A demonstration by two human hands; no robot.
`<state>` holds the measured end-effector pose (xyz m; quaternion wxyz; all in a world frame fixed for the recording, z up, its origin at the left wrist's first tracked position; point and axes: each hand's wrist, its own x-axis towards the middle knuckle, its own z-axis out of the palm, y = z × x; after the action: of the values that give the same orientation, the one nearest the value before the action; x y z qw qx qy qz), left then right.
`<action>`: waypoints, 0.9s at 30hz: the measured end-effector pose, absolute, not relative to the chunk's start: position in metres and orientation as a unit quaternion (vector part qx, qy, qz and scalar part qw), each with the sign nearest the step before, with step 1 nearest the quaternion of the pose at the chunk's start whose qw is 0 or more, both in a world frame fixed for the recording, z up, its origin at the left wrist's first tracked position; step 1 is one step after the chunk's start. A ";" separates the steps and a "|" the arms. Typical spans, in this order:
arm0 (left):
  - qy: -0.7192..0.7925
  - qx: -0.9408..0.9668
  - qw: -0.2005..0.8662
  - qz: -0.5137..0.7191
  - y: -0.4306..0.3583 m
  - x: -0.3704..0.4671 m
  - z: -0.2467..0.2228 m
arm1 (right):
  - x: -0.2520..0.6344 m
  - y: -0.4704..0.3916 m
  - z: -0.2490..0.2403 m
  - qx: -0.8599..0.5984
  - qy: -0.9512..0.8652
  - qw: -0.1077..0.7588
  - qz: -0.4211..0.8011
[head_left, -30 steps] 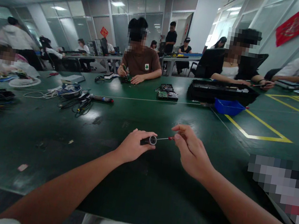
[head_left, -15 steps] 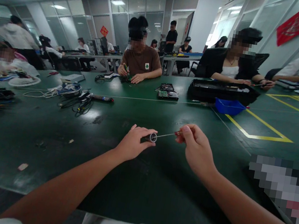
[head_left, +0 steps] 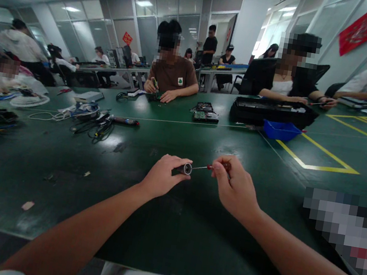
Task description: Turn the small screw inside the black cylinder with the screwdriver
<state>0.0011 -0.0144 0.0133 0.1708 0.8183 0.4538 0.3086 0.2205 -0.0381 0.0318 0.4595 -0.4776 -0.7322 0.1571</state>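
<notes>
Near the middle of the green table [head_left: 154, 226], my left hand [head_left: 163, 176] is closed round a dark cylinder [head_left: 185, 169]. The cylinder's round, pale-rimmed open end faces right and towards me; what kind of thing it is I cannot make out. My right hand [head_left: 237, 184] is closed on the reddish handle of a screwdriver [head_left: 212, 167]. Its thin metal shaft runs left to the cylinder's open end, and the tip is hidden there. Both hands are held above the tabletop.
Cables [head_left: 98, 128] lie on the left. Ahead are a circuit-board assembly [head_left: 206, 113], a blue tray [head_left: 282, 131] and a long black casing [head_left: 274, 113]. A co-worker in a brown shirt [head_left: 174, 75] sits opposite. A blurred-out object [head_left: 347, 230] lies at right.
My right hand has shifted slightly left and down, and its grip on the screwdriver has turned, showing more handle. Less of the shaft shows. My left hand has barely moved.
</notes>
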 end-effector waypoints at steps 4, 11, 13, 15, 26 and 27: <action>0.449 0.824 0.167 0.303 -0.014 0.001 0.012 | 0.220 -0.035 0.030 -0.486 -0.720 0.460 0.183; 0.467 0.813 0.179 0.298 -0.013 0.000 0.011 | 0.222 -0.036 0.031 -0.500 -0.711 0.469 0.157; 0.468 0.812 0.184 0.297 -0.013 0.000 0.011 | 0.224 -0.037 0.033 -0.502 -0.706 0.481 0.134; 0.467 0.811 0.189 0.297 -0.013 0.000 0.011 | 0.225 -0.038 0.034 -0.497 -0.705 0.492 0.120; 0.469 0.809 0.197 0.295 -0.012 -0.001 0.008 | 0.224 -0.040 0.039 -0.485 -0.735 0.463 0.101; 0.469 0.809 0.197 0.295 -0.012 -0.001 0.008 | 0.224 -0.040 0.040 -0.488 -0.733 0.464 0.098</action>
<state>-0.0012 -0.0121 0.0080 0.1971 0.8088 0.4693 0.2946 0.2240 -0.0401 0.0397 0.4635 -0.4882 -0.7330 0.0979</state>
